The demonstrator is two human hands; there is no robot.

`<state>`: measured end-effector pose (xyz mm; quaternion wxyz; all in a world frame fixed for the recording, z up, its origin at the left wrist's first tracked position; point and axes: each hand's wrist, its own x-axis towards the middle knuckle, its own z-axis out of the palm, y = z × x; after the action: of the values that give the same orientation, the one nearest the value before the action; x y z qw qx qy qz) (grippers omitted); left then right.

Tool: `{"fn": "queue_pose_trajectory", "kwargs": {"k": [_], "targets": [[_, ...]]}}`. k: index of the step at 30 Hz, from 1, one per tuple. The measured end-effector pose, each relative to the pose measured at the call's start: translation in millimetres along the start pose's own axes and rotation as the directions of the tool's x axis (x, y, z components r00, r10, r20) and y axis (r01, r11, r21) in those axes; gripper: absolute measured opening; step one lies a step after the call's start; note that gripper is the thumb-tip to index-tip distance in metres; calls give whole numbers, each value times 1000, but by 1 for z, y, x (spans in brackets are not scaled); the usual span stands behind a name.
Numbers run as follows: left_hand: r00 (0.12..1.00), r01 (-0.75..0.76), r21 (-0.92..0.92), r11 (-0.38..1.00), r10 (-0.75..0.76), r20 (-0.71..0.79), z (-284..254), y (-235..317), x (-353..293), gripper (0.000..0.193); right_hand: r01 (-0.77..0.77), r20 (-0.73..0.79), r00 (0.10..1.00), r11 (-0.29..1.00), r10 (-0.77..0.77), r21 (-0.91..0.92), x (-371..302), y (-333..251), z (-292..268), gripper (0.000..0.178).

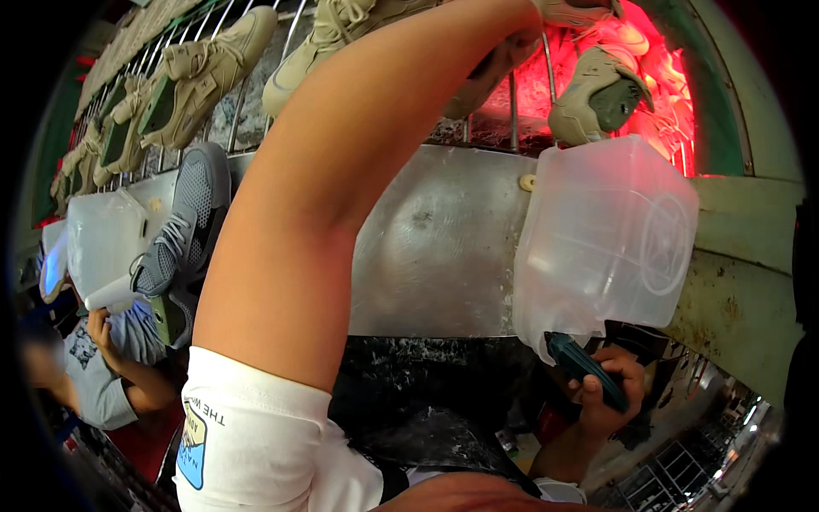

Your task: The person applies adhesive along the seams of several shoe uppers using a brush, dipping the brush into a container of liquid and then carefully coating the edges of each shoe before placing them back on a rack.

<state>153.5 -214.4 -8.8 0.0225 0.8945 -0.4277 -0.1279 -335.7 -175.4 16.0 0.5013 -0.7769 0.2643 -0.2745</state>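
My right hand (610, 388) is wrapped round a dark green ridged handle (584, 369). The handle's upper end meets the narrow neck of a translucent plastic jug (597, 230); whether the two are joined I cannot tell. My left arm stretches across the view to the top, where my left hand (519, 44) bends down at the far side, next to a tan shoe (469, 98). Its fingers are mostly hidden, so a grip on that shoe cannot be made out. Another tan shoe with a green sole patch (597, 98) lies on its side beyond the jug.
Tan shoes (205, 77) lie along a rack of metal bars (235, 115), with red-lit shoes (670, 94) at far right. A metal ledge (435, 239) runs before the rack. At left, grey shoes (192, 200) stand near a co-worker (111, 367) holding another translucent jug (107, 235).
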Motion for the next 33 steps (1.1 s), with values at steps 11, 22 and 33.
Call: {"fn": "queue_pose_trajectory", "kwargs": {"k": [11,22,33], "targets": [[940,131,-178,975,-180,-289,23,33,-1,31,-79,18,997,993,81,-91,-7,-4,-4,36],[946,58,-188,980,7,325,16,29,39,48,-110,-27,994,991,108,-74,2,-13,-1,27],[967,-251,-161,954,254,1,-18,-45,9,57,-86,4,996,979,86,187,-2,13,-19,29]]}}
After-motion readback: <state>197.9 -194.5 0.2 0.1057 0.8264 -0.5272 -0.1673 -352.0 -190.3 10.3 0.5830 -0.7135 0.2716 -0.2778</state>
